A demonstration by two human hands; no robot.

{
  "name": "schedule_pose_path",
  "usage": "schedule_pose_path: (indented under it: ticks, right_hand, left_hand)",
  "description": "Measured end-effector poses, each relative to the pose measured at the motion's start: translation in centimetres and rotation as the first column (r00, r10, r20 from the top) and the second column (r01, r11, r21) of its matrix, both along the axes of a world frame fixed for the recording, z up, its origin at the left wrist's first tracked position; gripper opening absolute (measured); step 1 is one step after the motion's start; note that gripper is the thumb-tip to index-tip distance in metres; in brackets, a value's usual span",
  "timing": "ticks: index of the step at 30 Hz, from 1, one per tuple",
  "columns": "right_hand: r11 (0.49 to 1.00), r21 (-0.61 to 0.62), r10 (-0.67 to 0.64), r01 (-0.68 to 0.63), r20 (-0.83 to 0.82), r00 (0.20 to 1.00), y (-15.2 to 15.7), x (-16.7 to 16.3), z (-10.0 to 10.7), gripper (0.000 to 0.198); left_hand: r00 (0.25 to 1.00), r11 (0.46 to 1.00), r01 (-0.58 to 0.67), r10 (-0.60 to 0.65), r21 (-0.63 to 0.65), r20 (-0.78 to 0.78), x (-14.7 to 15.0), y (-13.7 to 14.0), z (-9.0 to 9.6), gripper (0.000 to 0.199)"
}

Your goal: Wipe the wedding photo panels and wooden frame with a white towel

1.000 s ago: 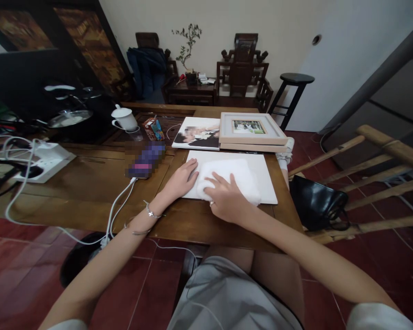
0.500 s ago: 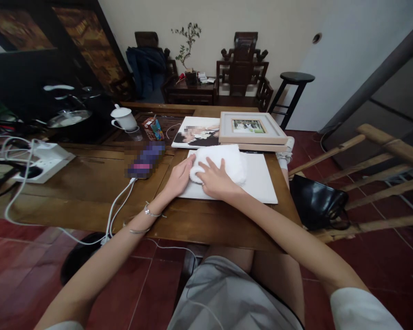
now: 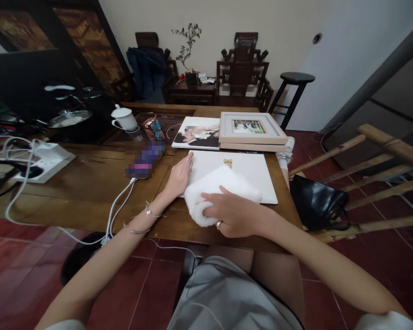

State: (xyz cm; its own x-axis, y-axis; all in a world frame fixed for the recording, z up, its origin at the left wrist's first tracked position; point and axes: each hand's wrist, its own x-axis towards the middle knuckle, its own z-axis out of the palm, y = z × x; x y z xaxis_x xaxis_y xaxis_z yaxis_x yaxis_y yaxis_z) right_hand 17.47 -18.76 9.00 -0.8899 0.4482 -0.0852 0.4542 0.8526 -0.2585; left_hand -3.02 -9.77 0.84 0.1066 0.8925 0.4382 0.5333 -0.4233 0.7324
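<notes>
Expect soft, light cloth [image 3: 223, 182] over the near edge of the board [image 3: 254, 170], best held where bunched in the right hand [image 3: 234, 211], with left hand [image 3: 179, 177], grip unclear, at the left edge.

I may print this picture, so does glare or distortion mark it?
Head view: glare glints on the black handbag; the white towel shows little texture; coarse pixels mask the phone; wide-angle stretch seems to lengthen the right forearm.

Left forearm [image 3: 112, 259] extended, right fingers [image 3: 214, 198] curled
</notes>
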Motion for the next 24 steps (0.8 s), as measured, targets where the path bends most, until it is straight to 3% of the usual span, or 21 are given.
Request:
schedule_pose_path:
  ticks: [4, 7, 11, 14, 17, 24]
  right_hand:
    - [0.989, 0.014, -0.147, 0.146, 0.05, 0.988, 1.1, 0.6, 0.6, 0.025]
    - [0.952, 0.063, -0.304, 0.301, 0.061, 0.951, 3.1, 0.6, 0.2, 0.03]
    - [0.895, 0.108, -0.436, 0.433, -0.001, 0.9, 6.1, -0.4, -0.5, 0.037]
    - [0.862, 0.044, -0.5, 0.504, -0.077, 0.862, 7.9, -1.5, -0.5, 0.037]
    - [0.847, -0.035, -0.53, 0.53, -0.12, 0.84, 9.5, -2.8, -0.1, 0.035]
    - [0.869, -0.113, -0.495, 0.482, -0.139, 0.858, 13.0, -6.1, 1.0, 0.033]
  left_hand:
    - [0.979, 0.999, 0.018, -0.008, 0.048, -0.204, 0.1, -0.1, 0.1, 0.054]
    - [0.943, 0.995, 0.092, -0.078, 0.029, -0.322, 0.0, 0.1, -0.2, 0.045]
    - [0.928, 0.991, 0.134, -0.124, 0.004, -0.353, -0.3, 0.4, -0.6, 0.04]
    - [0.927, 0.987, 0.163, -0.149, 0.013, -0.344, -0.3, 0.2, -0.3, 0.038]
    - [0.924, 0.981, 0.193, -0.176, 0.018, -0.34, -0.2, 0.0, 0.3, 0.037]
    - [0.928, 0.985, 0.171, -0.163, -0.006, -0.336, -0.2, -0.1, 0.6, 0.037]
